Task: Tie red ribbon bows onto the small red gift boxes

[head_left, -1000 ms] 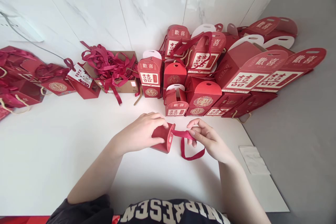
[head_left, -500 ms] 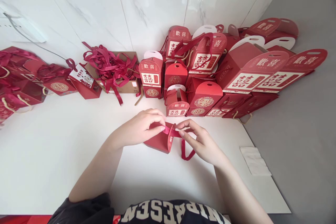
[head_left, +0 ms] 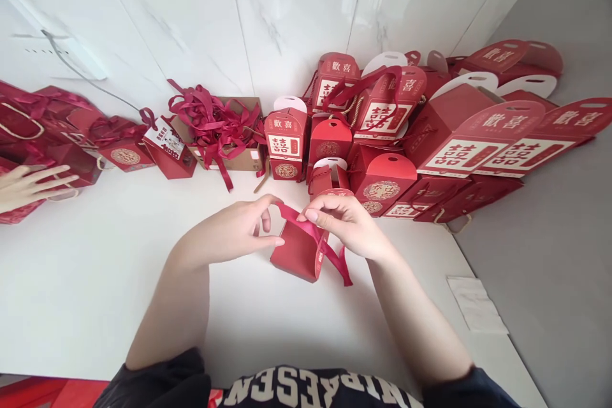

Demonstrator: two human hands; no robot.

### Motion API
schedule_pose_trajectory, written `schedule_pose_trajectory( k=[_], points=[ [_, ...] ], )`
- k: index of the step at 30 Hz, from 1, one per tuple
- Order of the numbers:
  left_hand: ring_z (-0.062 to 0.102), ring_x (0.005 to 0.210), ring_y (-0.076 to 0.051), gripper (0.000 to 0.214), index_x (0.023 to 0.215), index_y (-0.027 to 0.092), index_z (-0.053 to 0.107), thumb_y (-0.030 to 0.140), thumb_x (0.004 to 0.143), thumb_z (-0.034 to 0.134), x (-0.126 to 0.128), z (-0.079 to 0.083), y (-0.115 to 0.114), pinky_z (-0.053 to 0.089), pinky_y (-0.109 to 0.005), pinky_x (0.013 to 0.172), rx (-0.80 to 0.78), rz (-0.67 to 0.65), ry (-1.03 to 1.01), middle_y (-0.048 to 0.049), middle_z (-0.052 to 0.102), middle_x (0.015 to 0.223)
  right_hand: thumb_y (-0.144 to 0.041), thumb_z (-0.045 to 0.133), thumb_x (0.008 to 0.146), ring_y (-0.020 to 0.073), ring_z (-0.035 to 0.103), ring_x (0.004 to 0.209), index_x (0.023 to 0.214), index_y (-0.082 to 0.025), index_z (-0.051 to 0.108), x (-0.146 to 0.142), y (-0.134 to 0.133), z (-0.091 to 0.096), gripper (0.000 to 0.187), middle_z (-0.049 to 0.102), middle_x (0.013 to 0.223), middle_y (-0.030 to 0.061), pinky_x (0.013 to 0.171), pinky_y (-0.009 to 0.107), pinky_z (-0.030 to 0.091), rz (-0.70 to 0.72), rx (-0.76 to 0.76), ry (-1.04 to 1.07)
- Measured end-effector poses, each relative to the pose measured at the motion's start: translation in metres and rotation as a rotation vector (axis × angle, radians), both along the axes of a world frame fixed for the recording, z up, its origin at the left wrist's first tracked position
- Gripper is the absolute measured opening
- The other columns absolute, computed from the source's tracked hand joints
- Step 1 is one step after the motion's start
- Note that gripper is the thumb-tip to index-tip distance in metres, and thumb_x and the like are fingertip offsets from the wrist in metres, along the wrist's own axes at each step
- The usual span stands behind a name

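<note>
In the head view a small red gift box (head_left: 295,254) lies tilted on the white table in front of me. A dark pink ribbon (head_left: 342,266) runs over its top and past its right end flap, with a loose tail hanging on the right. My right hand (head_left: 342,220) pinches the ribbon between thumb and fingers above the box. At the box's left side is my left hand (head_left: 241,229), its thumb and index finger apart. The ribbon's left end is beside that index fingertip; whether they touch is hard to tell.
A cardboard box (head_left: 253,159) of tangled ribbons stands by the wall. Red double-happiness boxes (head_left: 382,185) are stacked at the back right. Another person's hand (head_left: 33,188) is near red bags at far left. A white tissue (head_left: 477,305) lies on the right.
My right hand has moved left above the box, drawing ribbon over the top. My left thumb and index finger have parted. Another person's hand has appeared at far left. The view has shifted.
</note>
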State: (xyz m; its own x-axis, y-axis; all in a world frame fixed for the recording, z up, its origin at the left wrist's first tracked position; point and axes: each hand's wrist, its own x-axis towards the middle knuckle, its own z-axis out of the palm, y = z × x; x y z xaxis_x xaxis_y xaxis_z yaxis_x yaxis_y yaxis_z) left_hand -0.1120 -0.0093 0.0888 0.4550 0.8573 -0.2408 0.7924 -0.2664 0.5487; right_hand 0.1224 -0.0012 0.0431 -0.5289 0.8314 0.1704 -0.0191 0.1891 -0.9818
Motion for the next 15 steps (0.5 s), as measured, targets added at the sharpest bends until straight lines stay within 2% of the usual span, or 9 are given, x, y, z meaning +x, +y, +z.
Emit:
schedule_pose_trajectory(
  k=[4,10,15],
  points=[
    [0.064,0.074,-0.019,0.044,0.128,0.022,0.055,0.036,0.087,0.052,-0.002,-0.007,0.007,0.044,-0.026,0.064,-0.147,-0.032,-0.008,-0.0035,0.069,0.088,-0.046,0.059,0.093,0.0147,0.06,0.075,0.084,-0.017,0.071,-0.003,-0.001,-0.011,0.033,0.067,0.08,0.0022,0.072,0.027,0.046,0.027,-0.051,-0.132],
    [0.06,0.066,-0.017,0.034,0.114,0.024,0.062,0.028,0.083,0.049,-0.003,-0.003,0.01,0.04,-0.024,0.058,-0.121,-0.013,-0.056,-0.0006,0.066,0.079,-0.046,0.059,0.092,0.0139,0.058,0.073,0.083,-0.018,0.072,-0.005,0.0,-0.02,0.032,0.067,0.079,0.0014,0.069,0.026,0.044,0.047,-0.075,-0.147],
    [0.056,0.062,-0.016,0.034,0.114,0.024,0.061,0.025,0.083,0.046,-0.001,0.001,0.009,0.035,-0.023,0.054,-0.148,-0.035,0.003,0.0003,0.063,0.076,-0.051,0.06,0.091,0.016,0.06,0.079,0.084,-0.018,0.071,-0.01,0.003,-0.022,0.035,0.069,0.084,0.0028,0.073,0.028,0.045,0.03,-0.104,-0.116]
  ],
)
